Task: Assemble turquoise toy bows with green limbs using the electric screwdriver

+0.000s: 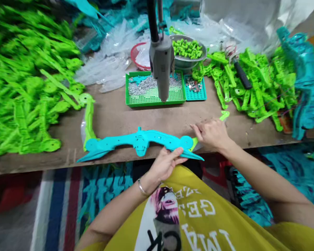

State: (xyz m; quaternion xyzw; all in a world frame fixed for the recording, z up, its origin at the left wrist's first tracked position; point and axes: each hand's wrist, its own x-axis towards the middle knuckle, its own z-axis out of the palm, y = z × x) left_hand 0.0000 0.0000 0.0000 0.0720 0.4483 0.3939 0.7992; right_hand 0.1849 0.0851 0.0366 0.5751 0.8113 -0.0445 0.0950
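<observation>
A turquoise plastic toy bow body [120, 140] lies across the front of the bench, with pointed fins at both ends. A green arm [88, 120] stands up from its left end. My left hand [166, 162] grips the right part of the bow body near the edge, thumb on top. My right hand [211, 134] is wrapped round a second green arm [225, 115] at the bow's right end; its tip shows beyond my fingers and its middle is hidden. The grey head of an electric screwdriver [162, 69] hangs above the bench.
Green parts lie heaped at left [28, 80] and right [259, 87]. A green basket [155, 104] holds small metal screws, beside a small turquoise tray [204, 94]. Behind are a metal bowl [184, 64] of green pieces and a red basket [137, 57]. Turquoise bow parts [308, 83] lie far right.
</observation>
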